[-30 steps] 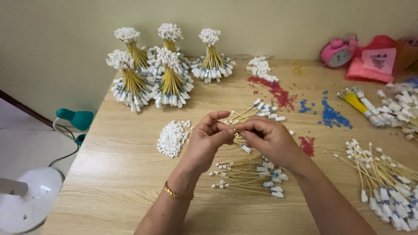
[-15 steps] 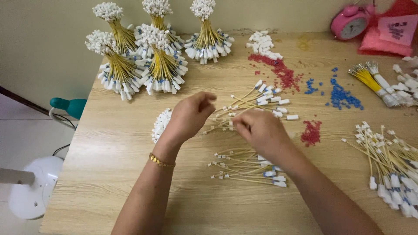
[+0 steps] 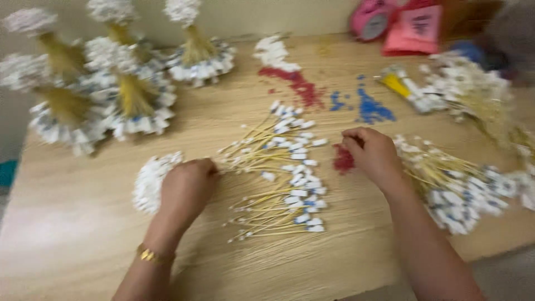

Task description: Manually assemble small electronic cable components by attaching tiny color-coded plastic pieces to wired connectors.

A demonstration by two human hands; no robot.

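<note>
My left hand [image 3: 186, 187] lies curled on the wooden table [image 3: 356, 262], its fingertips at the thin ends of a fan of yellow sticks with white-and-blue tags [image 3: 278, 147]. A pile of small white pieces [image 3: 147, 181] sits just left of that hand. A second fan of the same sticks [image 3: 284, 209] lies below the first. My right hand [image 3: 373, 153] is off to the right, fingers bent down onto a small heap of red bits [image 3: 341, 160]. The picture is blurred, so the right hand's grip is unclear.
Several tied bundles of sticks stand upright at the back left [image 3: 131, 92]. Red [image 3: 295, 83] and blue bits [image 3: 370, 108] are scattered mid-table. More loose tagged sticks [image 3: 462, 184] lie at the right. A pink clock [image 3: 373, 19] and pink box [image 3: 415, 30] stand at the back.
My hands have parted. The right hand moved right to the red heap. The left hand dropped toward the stick ends by the white pile. The view shifted right.
</note>
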